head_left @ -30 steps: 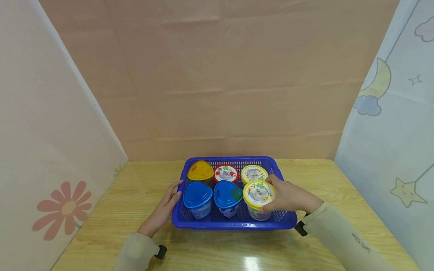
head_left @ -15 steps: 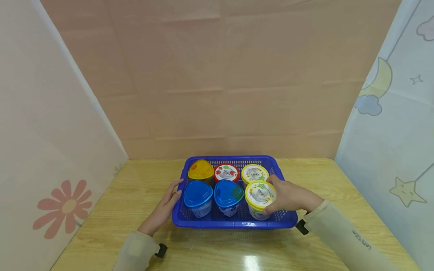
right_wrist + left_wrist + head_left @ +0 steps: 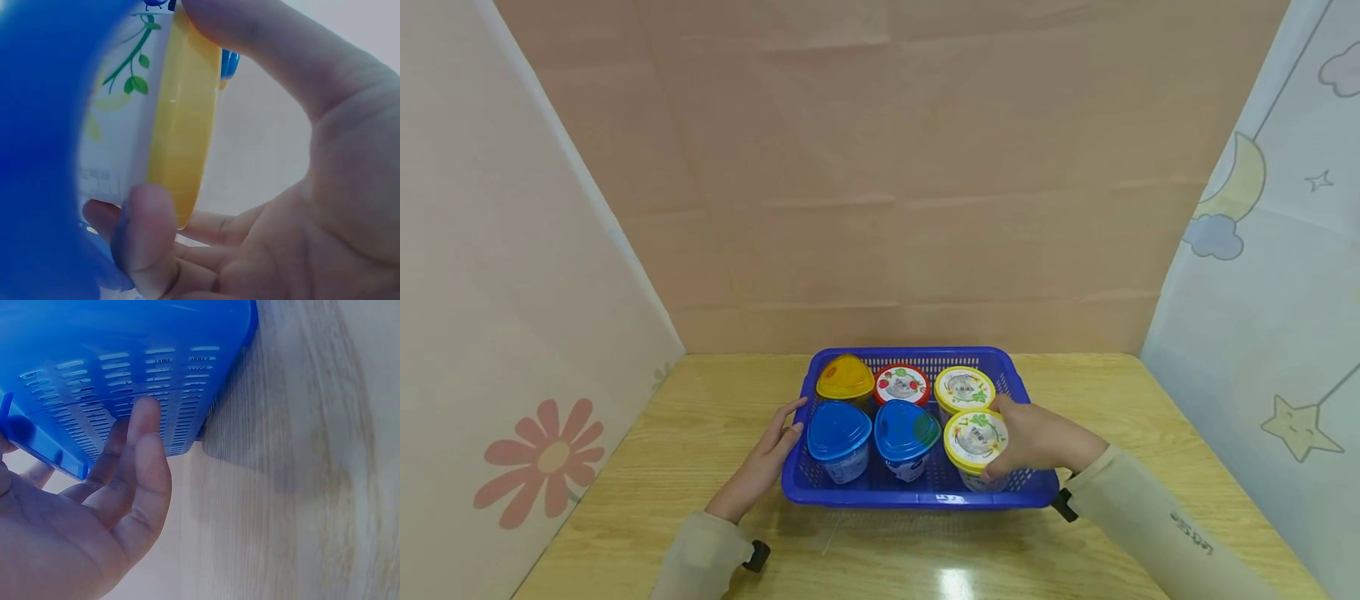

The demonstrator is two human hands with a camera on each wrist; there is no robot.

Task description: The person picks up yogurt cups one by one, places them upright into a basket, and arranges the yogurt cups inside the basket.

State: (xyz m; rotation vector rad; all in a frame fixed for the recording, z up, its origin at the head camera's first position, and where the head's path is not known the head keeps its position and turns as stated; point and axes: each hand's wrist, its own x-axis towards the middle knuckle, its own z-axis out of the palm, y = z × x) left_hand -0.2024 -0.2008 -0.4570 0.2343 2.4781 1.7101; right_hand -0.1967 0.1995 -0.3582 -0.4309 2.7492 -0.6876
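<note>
A blue plastic basket (image 3: 917, 500) holds several lidded cups in two rows. At its left side, my left hand (image 3: 760, 462) grips the rim, with fingertips (image 3: 150, 459) beside the slotted outer wall. My right hand (image 3: 1048, 437) holds a white paper cup with a yellow lid (image 3: 976, 440) at the basket's front right, thumb on the near side and fingers round the far side. In the right wrist view, the yellow lid's edge (image 3: 184, 125) lies between thumb and fingers, and the basket wall hides part of the cup.
Behind the held cup sits another yellow-lidded cup (image 3: 964, 388), beside a red-lidded cup (image 3: 901, 385) and a yellow triangular-lidded cup (image 3: 845, 377). Two blue-lidded cups (image 3: 838, 432) stand in front. The wooden table (image 3: 685, 417) meets a brown back panel (image 3: 887, 250) and patterned side panels.
My right hand has moved the yellow-lidded cup slightly right and lower into the basket's front right corner. The left hand stays at the left rim.
</note>
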